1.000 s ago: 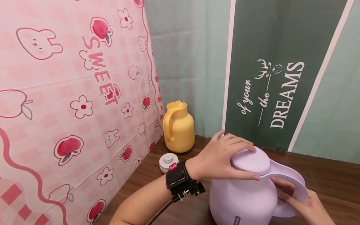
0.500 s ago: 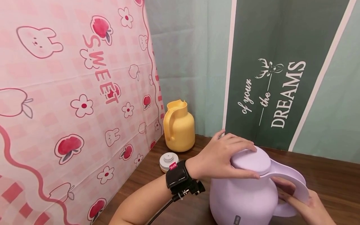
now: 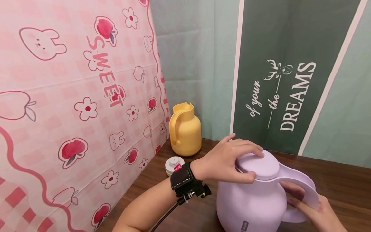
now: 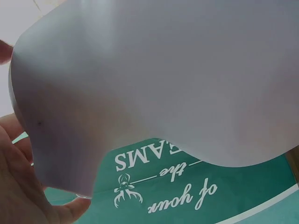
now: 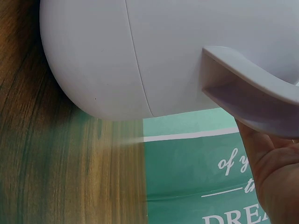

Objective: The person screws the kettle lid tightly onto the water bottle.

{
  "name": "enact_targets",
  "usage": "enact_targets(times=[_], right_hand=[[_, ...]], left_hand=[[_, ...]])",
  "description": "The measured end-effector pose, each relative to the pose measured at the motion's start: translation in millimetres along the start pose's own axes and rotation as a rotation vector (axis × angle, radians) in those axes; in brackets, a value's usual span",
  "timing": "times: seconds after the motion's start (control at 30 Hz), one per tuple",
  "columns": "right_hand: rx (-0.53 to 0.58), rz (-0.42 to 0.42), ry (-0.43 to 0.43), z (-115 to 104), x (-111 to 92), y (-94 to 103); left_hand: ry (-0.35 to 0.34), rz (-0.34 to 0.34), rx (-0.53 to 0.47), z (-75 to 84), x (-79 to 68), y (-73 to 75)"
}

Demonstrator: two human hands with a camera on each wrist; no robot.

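Note:
A lilac thermos jug (image 3: 246,201) stands upright on the wooden table, at the lower right of the head view. My left hand (image 3: 224,161) grips its round lid (image 3: 261,166) from the left, thumb at the near edge and fingers over the far side. Curled round the jug's big looped handle (image 3: 302,185) is my right hand (image 3: 326,211), partly hidden behind it. The jug's smooth body (image 4: 163,70) fills most of the left wrist view. In the right wrist view, the lower end of the handle (image 5: 261,79) joins the body, with right-hand fingers (image 5: 275,163) beside it.
Against the back corner stands a yellow jug (image 3: 188,135) with its top uncovered. A white round stopper (image 3: 174,162) lies on the wooden table (image 3: 145,199) in front of it. A pink printed cloth (image 3: 72,80) lines the left, and a green cloth (image 3: 275,38) hangs behind.
My left thumb has drawn back left along the near edge of the lid. The jug and right hand have stayed in place; the head view has shifted slightly.

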State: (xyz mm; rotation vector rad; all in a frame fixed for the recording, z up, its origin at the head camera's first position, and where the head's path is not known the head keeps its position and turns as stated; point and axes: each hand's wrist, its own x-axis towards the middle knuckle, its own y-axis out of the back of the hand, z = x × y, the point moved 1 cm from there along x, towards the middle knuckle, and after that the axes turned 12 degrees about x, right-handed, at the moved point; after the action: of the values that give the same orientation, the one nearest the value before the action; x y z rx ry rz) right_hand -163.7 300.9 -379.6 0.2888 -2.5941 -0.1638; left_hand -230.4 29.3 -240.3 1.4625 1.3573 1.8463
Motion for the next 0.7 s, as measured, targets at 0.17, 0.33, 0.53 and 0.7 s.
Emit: enact_targets(times=[0.17, 0.33, 0.53, 0.7], right_hand=[[-0.040, 0.010, -0.005, -1.6, 0.9, -0.3], [-0.120, 0.023, -0.066, -0.5, -0.7, 1.5], [-0.039, -0.003, -0.054, 0.6, -0.6, 1.6], [-0.104, 0.022, -0.111, -0.9, -1.9, 1.9]], left_hand=[[-0.005, 0.029, 0.002, 1.8, 1.1, -0.3], [-0.001, 0.135, 0.021, 5.9, 4.3, -3.2], [0.004, 0.164, 0.081, 6.8, 4.2, -2.8], [-0.018, 0.120, 0.079, 6.5, 2.9, -0.9]])
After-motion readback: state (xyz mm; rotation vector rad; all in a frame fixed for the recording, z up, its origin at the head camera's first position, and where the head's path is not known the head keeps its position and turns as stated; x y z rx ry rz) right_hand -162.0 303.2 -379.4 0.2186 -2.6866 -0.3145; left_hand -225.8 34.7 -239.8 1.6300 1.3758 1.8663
